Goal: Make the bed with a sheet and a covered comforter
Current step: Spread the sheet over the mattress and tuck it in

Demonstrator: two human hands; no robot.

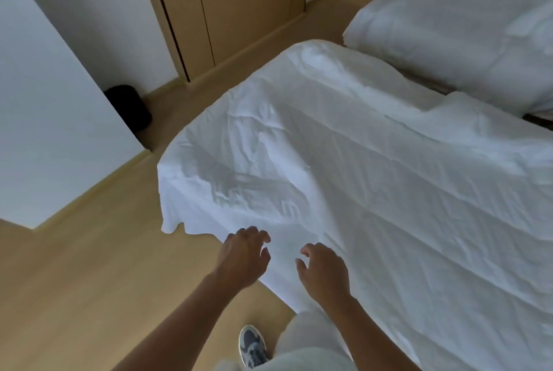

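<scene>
A wrinkled white sheet [344, 167] lies spread over the near bed and hangs over its foot end and its near side. My left hand [242, 254] hovers at the sheet's hanging near edge, fingers loosely curled, holding nothing. My right hand [324, 272] is beside it over the sheet's side drape, fingers also loosely curled and empty. Whether either hand touches the cloth is unclear. No comforter is distinguishable on this bed.
A second bed with white bedding [466, 26] stands at the upper right across a narrow gap. Wooden closet doors [227, 5] face the foot end. A black bin [131, 106] sits by the white wall [51, 119]. My shoe [253, 346] stands on the wood floor.
</scene>
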